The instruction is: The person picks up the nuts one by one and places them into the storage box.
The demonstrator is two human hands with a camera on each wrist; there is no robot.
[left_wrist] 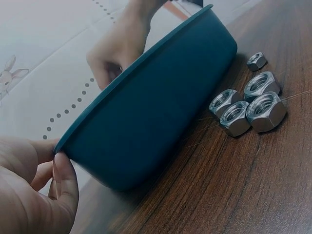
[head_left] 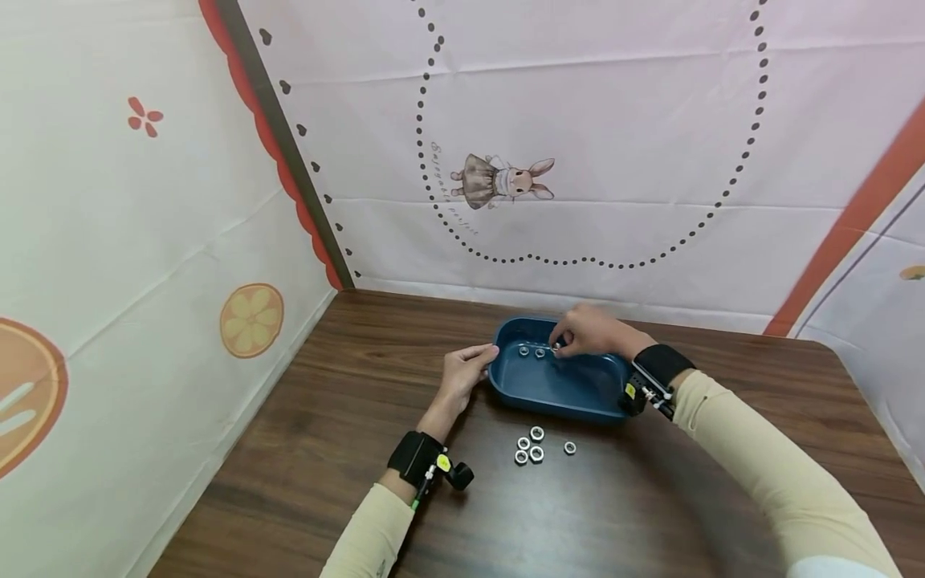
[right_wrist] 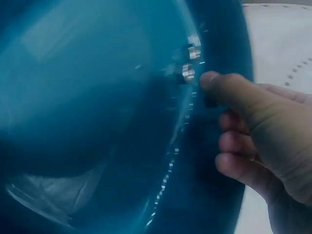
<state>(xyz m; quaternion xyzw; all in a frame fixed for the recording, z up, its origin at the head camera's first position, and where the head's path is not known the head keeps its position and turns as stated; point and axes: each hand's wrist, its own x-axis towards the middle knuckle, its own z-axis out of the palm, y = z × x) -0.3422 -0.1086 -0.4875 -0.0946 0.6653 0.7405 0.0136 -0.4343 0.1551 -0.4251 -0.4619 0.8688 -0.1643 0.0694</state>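
Note:
A blue plastic tray with raised walls sits on the table. My left hand pinches its left rim between thumb and fingers, as the left wrist view also shows. Over the tray's far side, my right hand reaches in and pinches a small metal hex nut at its fingertips; the fingers mostly hide this nut. Beside it, two more nuts lie in the tray along the far wall, blurred in the right wrist view. Several silvery hex nuts lie on the table before the tray.
The brown wood-grain table runs back to a printed cloth hanging behind it. One smaller nut lies a little apart, right of the cluster. Another patterned cloth hangs along the left side.

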